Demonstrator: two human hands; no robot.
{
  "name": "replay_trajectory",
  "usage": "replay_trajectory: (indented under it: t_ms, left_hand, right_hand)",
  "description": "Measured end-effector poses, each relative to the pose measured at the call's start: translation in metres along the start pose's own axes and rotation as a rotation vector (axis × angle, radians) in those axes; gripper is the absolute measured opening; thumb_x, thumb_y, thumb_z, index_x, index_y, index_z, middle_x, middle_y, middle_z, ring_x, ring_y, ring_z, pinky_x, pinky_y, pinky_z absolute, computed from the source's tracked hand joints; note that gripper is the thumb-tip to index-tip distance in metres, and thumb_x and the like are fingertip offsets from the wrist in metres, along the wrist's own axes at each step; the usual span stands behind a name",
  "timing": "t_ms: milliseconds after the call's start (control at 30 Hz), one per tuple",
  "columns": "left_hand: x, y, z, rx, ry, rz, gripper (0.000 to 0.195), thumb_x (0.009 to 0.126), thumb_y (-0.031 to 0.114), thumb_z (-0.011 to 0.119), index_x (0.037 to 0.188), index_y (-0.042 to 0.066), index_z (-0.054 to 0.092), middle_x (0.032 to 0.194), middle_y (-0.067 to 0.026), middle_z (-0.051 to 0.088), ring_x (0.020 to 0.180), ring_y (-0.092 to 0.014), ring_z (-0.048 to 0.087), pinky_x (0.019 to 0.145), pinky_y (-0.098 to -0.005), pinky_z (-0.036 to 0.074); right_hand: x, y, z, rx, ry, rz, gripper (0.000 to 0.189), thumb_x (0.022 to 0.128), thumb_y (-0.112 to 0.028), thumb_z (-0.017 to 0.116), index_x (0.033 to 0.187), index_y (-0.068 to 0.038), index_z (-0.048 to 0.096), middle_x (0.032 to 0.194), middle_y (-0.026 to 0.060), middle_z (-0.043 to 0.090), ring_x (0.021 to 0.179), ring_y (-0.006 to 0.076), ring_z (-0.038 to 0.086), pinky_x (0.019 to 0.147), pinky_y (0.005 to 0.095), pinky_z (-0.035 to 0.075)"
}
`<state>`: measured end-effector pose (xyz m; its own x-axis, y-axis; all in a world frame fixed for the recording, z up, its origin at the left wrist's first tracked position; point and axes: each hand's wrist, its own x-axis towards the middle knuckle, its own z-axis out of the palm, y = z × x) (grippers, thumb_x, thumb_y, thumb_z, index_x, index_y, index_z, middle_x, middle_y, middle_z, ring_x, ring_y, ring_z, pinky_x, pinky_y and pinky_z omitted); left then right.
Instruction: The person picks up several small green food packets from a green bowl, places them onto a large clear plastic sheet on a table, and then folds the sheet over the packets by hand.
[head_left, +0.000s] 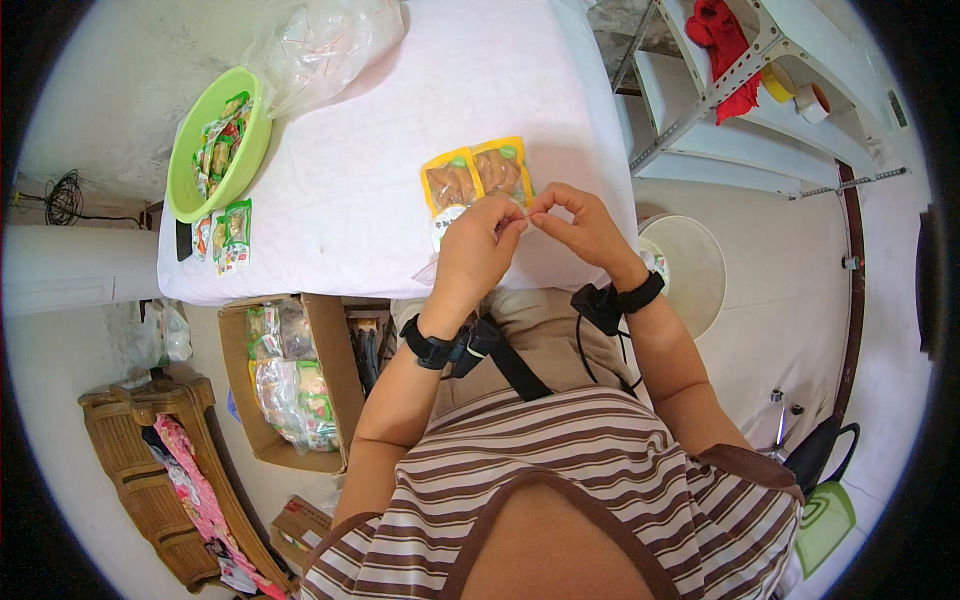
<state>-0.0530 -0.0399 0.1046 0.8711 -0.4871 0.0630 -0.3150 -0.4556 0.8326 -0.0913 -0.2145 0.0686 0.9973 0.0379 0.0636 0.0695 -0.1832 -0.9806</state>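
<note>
My left hand (480, 244) and my right hand (577, 225) meet fingertip to fingertip near the table's front edge. Between their pinched fingers runs something thin and reddish, too small to make out fully. Just beyond lie two yellow-edged plastic food packs (475, 180) side by side, with brown pieces showing inside; my left hand partly covers the nearer end of them. At the table's left, small green-edged food packets (232, 232) rest beside a light green plastic basin (259, 142) that holds more packets. A clear plastic bag (330, 52) with thin red strips stands at the back left.
The table has a white cloth (390, 255). Below its left front is an open cardboard box (341, 405) of packed food. A white bucket (701, 262) stands right of the table, near a metal shelf (697, 112) with tape rolls (778, 82) and red cloth (724, 52). A wooden chair (142, 487) is lower left.
</note>
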Motion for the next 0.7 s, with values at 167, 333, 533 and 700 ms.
replay_trajectory:
  t_ms: [167,333,533,700]
  left_hand:
    - [-0.0007,-0.0015,0.0017,0.037,0.016,0.053,0.011,0.080,0.009,0.063,0.087,0.002,0.061,0.080,-0.0133,0.061,0.071,-0.026,0.060,0.063,-0.0323,0.047]
    - [-0.0007,-0.0025,0.0030,0.059,0.023,0.089,0.011,0.080,0.009,0.063,0.087,0.001,0.061,0.080,-0.0140,0.061,0.071,-0.027,0.060,0.063,-0.0328,0.047]
    - [-0.0011,-0.0024,0.0037,0.047,0.028,0.083,0.011,0.080,0.008,0.063,0.087,0.001,0.061,0.080,-0.0140,0.060,0.071,-0.027,0.059,0.063,-0.0328,0.046]
    - [-0.0018,-0.0002,0.0037,0.047,0.033,0.078,0.010,0.080,0.008,0.063,0.087,0.001,0.060,0.079,-0.0135,0.060,0.070,-0.026,0.059,0.063,-0.0325,0.046]
  right_hand:
    - [-0.0005,-0.0002,-0.0003,-0.005,0.014,-0.014,0.013,0.083,-0.014,0.064,0.085,-0.002,0.061,0.081,0.0024,0.061,0.080,0.0097,0.055,0.073,0.0250,0.044]
    - [-0.0018,0.0034,-0.0002,-0.003,0.024,0.009,0.013,0.083,-0.014,0.064,0.085,-0.002,0.061,0.081,0.0023,0.062,0.080,0.0095,0.054,0.073,0.0246,0.044]
    - [-0.0019,0.0034,-0.0006,-0.011,0.020,-0.005,0.013,0.083,-0.015,0.064,0.085,-0.002,0.061,0.081,0.0024,0.061,0.079,0.0094,0.054,0.072,0.0244,0.043]
    - [-0.0020,0.0028,-0.0002,0.001,0.021,-0.023,0.013,0.083,-0.015,0.063,0.085,-0.002,0.061,0.081,0.0026,0.061,0.079,0.0095,0.054,0.072,0.0246,0.043]
